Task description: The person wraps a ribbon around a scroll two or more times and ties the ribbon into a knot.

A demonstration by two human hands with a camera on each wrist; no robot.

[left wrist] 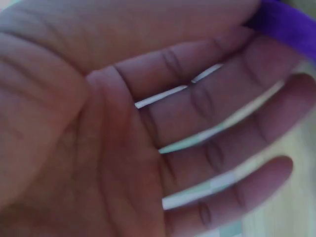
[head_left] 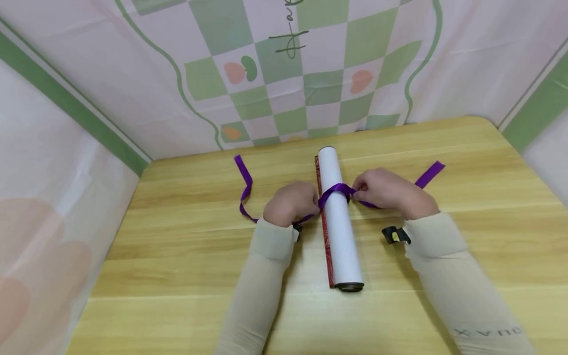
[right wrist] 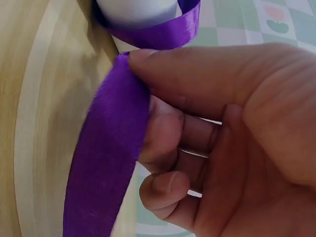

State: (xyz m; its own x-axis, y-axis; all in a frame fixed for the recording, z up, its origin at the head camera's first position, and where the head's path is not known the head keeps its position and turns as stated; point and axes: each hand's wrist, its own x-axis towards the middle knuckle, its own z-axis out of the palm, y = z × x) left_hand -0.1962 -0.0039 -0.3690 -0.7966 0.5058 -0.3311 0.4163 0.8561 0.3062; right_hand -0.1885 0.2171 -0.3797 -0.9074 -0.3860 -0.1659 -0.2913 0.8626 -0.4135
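Observation:
A white rolled scroll (head_left: 343, 241) lies lengthwise on the table, with a red patterned edge along its left side and dark ends. Around its middle passes a purple ribbon (head_left: 339, 188). Left of the roll, my left hand (head_left: 293, 201) pinches the ribbon between thumb and forefinger, and the other fingers stay loosely extended in the left wrist view. On the opposite side my right hand (head_left: 385, 190) pinches the ribbon (right wrist: 106, 143) between thumb and fingers, close beside the roll. One loose tail trails to the far left, the other out past the right wrist.
The wooden table (head_left: 177, 256) stretches out on both sides of the roll. A checkered green and white cloth (head_left: 284, 108) hangs behind its back edge. Dark wrist camera mounts (head_left: 395, 235) sit beneath the sleeves.

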